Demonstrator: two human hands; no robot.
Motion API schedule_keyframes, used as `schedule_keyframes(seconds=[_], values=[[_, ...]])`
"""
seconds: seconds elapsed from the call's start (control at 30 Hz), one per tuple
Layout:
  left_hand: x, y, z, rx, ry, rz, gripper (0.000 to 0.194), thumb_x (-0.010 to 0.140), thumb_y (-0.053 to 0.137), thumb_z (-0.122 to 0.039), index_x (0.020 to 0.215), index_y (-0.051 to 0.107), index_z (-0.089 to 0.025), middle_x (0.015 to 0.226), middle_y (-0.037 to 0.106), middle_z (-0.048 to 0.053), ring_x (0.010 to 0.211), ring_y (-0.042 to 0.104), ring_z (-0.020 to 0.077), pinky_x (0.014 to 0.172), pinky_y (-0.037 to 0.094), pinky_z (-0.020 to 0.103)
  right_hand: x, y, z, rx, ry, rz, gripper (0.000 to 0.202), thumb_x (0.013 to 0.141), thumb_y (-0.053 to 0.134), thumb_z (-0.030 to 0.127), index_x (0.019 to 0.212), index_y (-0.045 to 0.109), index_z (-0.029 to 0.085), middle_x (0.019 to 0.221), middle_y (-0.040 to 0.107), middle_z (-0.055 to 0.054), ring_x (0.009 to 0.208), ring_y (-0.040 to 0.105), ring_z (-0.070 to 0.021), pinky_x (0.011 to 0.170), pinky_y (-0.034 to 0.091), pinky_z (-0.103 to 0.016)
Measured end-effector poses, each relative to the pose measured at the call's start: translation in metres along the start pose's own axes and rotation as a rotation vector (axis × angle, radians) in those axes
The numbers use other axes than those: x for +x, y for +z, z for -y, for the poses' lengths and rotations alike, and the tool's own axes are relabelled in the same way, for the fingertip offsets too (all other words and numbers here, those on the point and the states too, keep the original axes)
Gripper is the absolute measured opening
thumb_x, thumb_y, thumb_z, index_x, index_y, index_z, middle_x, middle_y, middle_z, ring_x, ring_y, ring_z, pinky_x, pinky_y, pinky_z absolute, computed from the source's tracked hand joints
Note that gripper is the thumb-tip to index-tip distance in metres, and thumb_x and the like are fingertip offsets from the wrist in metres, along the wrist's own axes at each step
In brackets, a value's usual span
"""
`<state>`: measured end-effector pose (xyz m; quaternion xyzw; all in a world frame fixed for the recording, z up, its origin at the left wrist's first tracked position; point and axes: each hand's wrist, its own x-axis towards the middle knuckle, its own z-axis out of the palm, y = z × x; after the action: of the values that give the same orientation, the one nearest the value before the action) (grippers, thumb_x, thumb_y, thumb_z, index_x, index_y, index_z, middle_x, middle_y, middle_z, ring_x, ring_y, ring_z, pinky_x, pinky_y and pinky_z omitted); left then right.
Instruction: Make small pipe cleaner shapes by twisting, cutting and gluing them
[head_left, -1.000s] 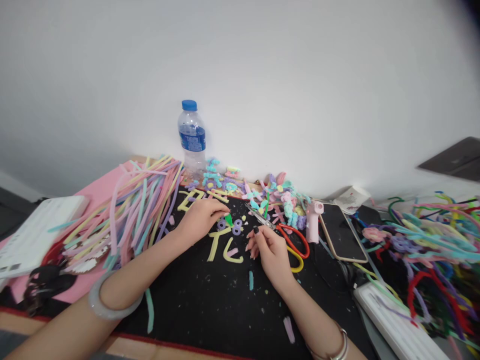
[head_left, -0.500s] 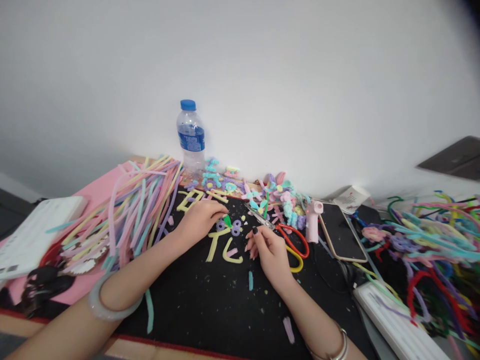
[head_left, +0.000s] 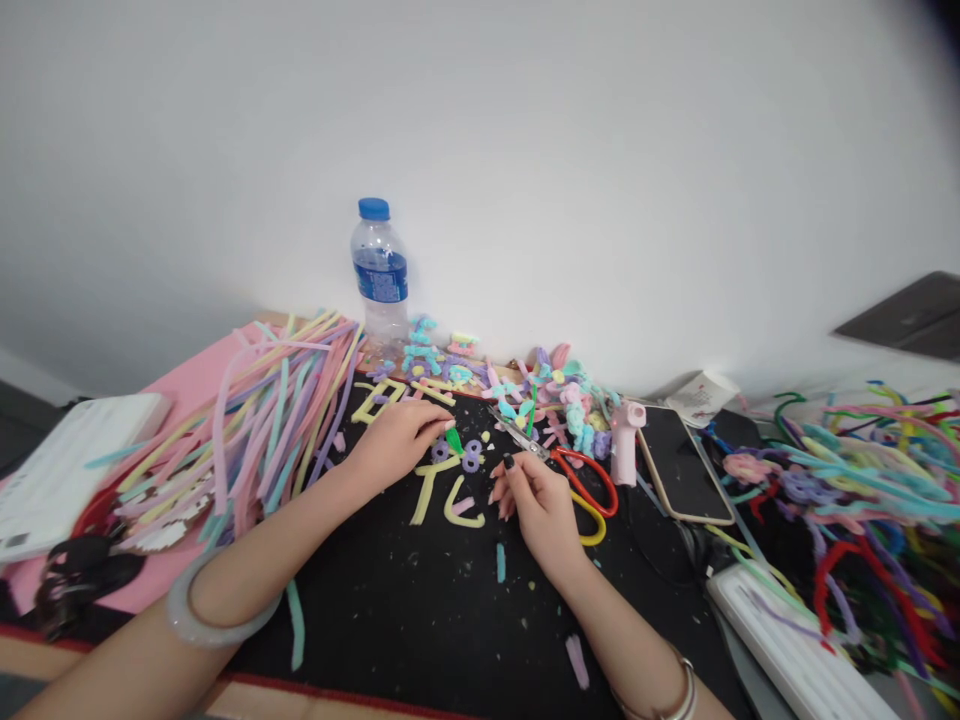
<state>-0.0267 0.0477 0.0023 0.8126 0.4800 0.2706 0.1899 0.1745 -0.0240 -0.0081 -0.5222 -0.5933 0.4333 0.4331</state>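
Observation:
My left hand (head_left: 406,437) reaches over the black mat with thumb and fingertips pinched together. At those fingertips is a small green fuzzy piece (head_left: 454,439), just above two purple looped pieces (head_left: 471,456). My right hand (head_left: 533,498) has its fingers curled in with the thumb against them; whatever they may hold is hidden. Right beside it lie scissors (head_left: 585,480) with red and yellow handles, blades pointing away to the left. Between the hands, yellow pipe-cleaner strips (head_left: 424,495) and a curved yellow strip (head_left: 463,508) rest on the mat.
At left, a bundle of pastel pipe cleaners (head_left: 285,410) lies near a white box (head_left: 82,460). A water bottle (head_left: 380,270) stands by the wall. To the right are a pink handheld device (head_left: 625,445), a phone (head_left: 684,465) and a colourful pipe-cleaner heap (head_left: 870,500).
Both hands keep almost the same pose and place. The view has shifted very slightly, and my left forearm sits a little further left.

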Motion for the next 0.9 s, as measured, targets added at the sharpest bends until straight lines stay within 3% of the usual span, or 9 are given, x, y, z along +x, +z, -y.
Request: schedule_keyframes(seconds=[0.23, 0.53, 0.73, 0.9], values=[[-0.001, 0.003, -0.002, -0.071, -0.051, 0.017, 0.015, 0.082, 0.055, -0.025, 0.089, 0.068, -0.019, 0.087, 0.072, 0.005, 0.078, 0.064, 0.0203, 0.068, 0.050, 0.031, 0.000, 0.000, 0.003, -0.011, 0.016, 0.005, 0.028, 0.092, 0.041, 0.037, 0.078, 0.056, 0.019, 0.058, 0.059, 0.001, 0.044, 0.051, -0.0109, 0.045, 0.041, -0.021], [0.000, -0.001, 0.002, -0.130, -0.007, -0.104, 0.016, 0.084, 0.056, -0.023, 0.090, 0.071, -0.019, 0.090, 0.072, 0.004, 0.085, 0.064, 0.0200, 0.078, 0.049, 0.032, 0.000, 0.000, 0.001, -0.018, 0.013, 0.010, 0.028, 0.092, 0.041, 0.037, 0.078, 0.056, 0.018, 0.059, 0.059, 0.001, 0.044, 0.051, -0.0107, 0.045, 0.041, -0.021], [0.002, 0.001, 0.000, -0.146, 0.072, -0.055, 0.020, 0.085, 0.053, -0.020, 0.094, 0.071, -0.019, 0.093, 0.072, 0.005, 0.087, 0.064, 0.0199, 0.081, 0.049, 0.034, -0.001, 0.000, 0.000, -0.022, 0.009, 0.015, 0.028, 0.092, 0.039, 0.036, 0.079, 0.056, 0.018, 0.059, 0.058, 0.001, 0.045, 0.051, -0.0111, 0.045, 0.041, -0.022], [0.001, -0.001, -0.010, -0.194, 0.025, -0.030, 0.011, 0.083, 0.054, -0.020, 0.088, 0.064, -0.019, 0.088, 0.070, 0.003, 0.079, 0.064, 0.0175, 0.071, 0.049, 0.029, 0.008, 0.000, 0.002, -0.117, -0.057, -0.039, 0.015, 0.088, 0.044, 0.026, 0.097, 0.054, 0.019, 0.072, 0.061, -0.001, 0.048, 0.051, -0.0111, 0.047, 0.042, -0.023]])
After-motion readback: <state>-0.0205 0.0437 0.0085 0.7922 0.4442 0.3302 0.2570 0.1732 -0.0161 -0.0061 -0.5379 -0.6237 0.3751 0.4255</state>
